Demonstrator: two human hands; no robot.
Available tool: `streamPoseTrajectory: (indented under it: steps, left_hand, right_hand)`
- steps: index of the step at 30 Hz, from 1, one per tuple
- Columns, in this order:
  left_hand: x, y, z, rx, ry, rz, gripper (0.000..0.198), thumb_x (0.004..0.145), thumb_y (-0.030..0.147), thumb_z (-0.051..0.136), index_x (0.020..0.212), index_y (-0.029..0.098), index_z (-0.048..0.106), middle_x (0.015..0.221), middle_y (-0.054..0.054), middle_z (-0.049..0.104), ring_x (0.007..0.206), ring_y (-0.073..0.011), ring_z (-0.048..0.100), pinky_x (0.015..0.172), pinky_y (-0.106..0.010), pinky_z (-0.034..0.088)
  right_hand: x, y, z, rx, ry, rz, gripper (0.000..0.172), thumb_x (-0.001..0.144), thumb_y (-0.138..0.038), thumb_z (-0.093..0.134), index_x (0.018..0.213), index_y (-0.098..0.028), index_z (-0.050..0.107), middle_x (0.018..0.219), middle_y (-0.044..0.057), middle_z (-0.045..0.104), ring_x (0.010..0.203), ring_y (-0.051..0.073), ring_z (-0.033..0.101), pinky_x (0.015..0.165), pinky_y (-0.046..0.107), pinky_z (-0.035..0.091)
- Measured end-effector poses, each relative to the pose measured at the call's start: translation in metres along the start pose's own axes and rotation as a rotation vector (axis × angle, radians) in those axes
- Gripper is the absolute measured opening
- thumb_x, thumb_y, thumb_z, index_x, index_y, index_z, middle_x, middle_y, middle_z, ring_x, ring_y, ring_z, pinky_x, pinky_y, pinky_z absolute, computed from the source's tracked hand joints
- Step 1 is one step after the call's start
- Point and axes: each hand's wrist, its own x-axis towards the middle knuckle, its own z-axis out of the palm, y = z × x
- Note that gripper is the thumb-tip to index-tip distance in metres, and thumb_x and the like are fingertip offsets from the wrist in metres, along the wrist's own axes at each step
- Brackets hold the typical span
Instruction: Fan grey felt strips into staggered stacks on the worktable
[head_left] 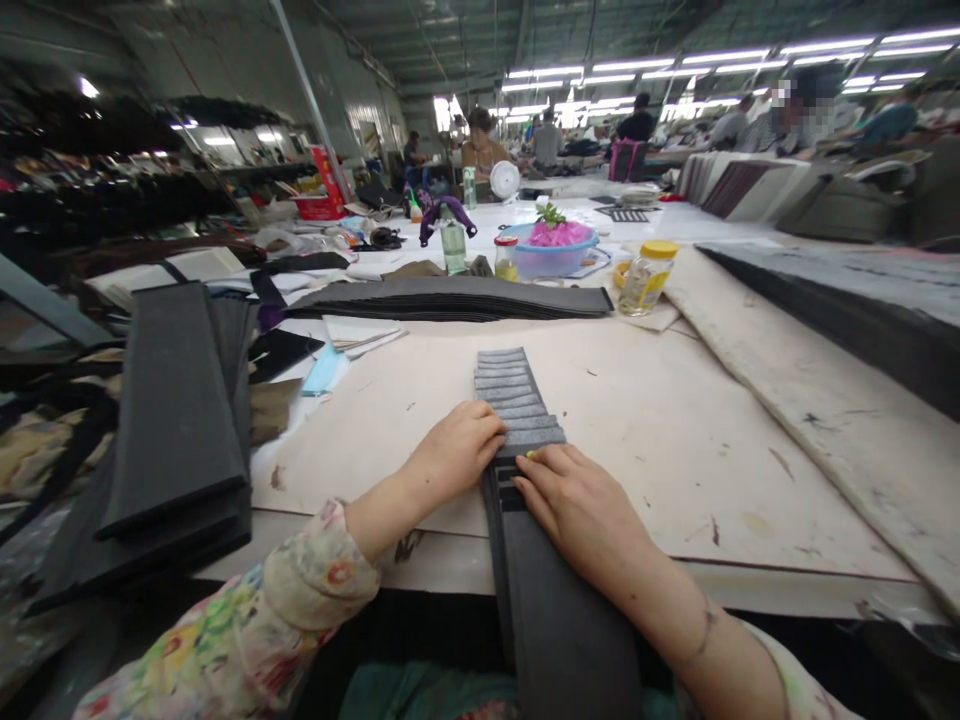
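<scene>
A stack of long dark grey strips (562, 600) runs from my lap over the table edge. Beyond it lies a row of overlapping light grey felt-like ends (514, 385), fanned out like steps. My left hand (472, 435) is closed at the left edge of the nearest ends, its fingertips pressed together on the strip. Across from it, my right hand (566, 485) grips the right edge of the top strips, fingers bent over them. Something small and yellow (531, 455) shows at its fingertips, too small to name. My thumbs are partly hidden.
A pale board (675, 450) covers the table under the strips. More dark strips lie piled at left (176, 400) and along the back (457, 298). Behind them stand a yellow-lidded jar (649, 280), a blue basin (555, 255) and a bottle (453, 245). Several people sit farther off.
</scene>
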Motion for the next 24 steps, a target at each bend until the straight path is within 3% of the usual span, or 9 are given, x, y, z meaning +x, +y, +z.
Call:
streamPoseTrajectory:
  steps: [3,7,12,18,21,24]
  left_hand:
    - [0.006,0.001,-0.002,-0.061,-0.016,-0.031,0.011,0.082,0.019,0.048,0.079,0.015,0.058,0.083,-0.003,0.056,0.083,-0.0164,0.051,0.078,-0.029,0.041]
    - [0.015,0.001,-0.011,-0.311,-0.167,-0.185,0.01,0.079,0.02,0.046,0.076,0.015,0.054,0.069,0.001,0.053,0.066,-0.0124,0.049,0.062,-0.024,0.041]
    - [0.027,0.006,-0.023,-0.587,-0.317,-0.294,0.026,0.082,0.029,0.041,0.102,0.015,0.053,0.081,0.0,0.056,0.074,-0.0122,0.052,0.064,-0.023,0.044]
    - [0.052,0.019,-0.015,-0.657,-0.515,-0.178,0.042,0.076,0.012,0.046,0.119,0.011,0.043,0.102,-0.007,0.06,0.091,-0.0138,0.056,0.079,-0.026,0.044]
    - [0.058,0.022,-0.008,-0.55,-0.5,-0.122,0.051,0.07,0.008,0.051,0.121,0.013,0.044,0.114,-0.009,0.056,0.103,-0.0158,0.053,0.087,-0.026,0.041]
    - [0.057,0.022,-0.006,-0.32,-0.44,-0.083,0.043,0.067,0.01,0.053,0.11,0.015,0.053,0.103,-0.006,0.062,0.095,-0.0179,0.056,0.083,-0.028,0.043]
  right_hand:
    - [0.0,0.0,0.0,0.002,0.014,-0.002,0.023,0.088,-0.024,0.041,0.094,-0.015,0.061,0.083,0.007,0.059,0.081,0.019,0.054,0.073,0.034,0.047]
    - [-0.003,-0.002,0.0,0.021,0.054,-0.006,0.021,0.087,-0.022,0.042,0.092,-0.015,0.061,0.086,0.008,0.06,0.084,0.02,0.055,0.074,0.034,0.047]
    - [-0.004,-0.005,0.001,0.053,0.085,-0.024,0.02,0.087,-0.023,0.043,0.09,-0.016,0.061,0.087,0.008,0.062,0.087,0.019,0.056,0.077,0.033,0.048]
    - [-0.002,-0.006,0.003,0.084,0.059,-0.023,0.02,0.086,-0.025,0.045,0.092,-0.015,0.062,0.091,0.008,0.062,0.094,0.02,0.055,0.08,0.034,0.047]
    - [-0.003,-0.006,0.001,0.09,0.038,-0.02,0.021,0.086,-0.024,0.045,0.093,-0.014,0.061,0.092,0.009,0.062,0.093,0.021,0.054,0.082,0.035,0.046]
    - [-0.003,-0.006,0.0,0.084,0.026,-0.015,0.02,0.086,-0.026,0.046,0.092,-0.014,0.061,0.09,0.008,0.061,0.09,0.021,0.055,0.081,0.035,0.046]
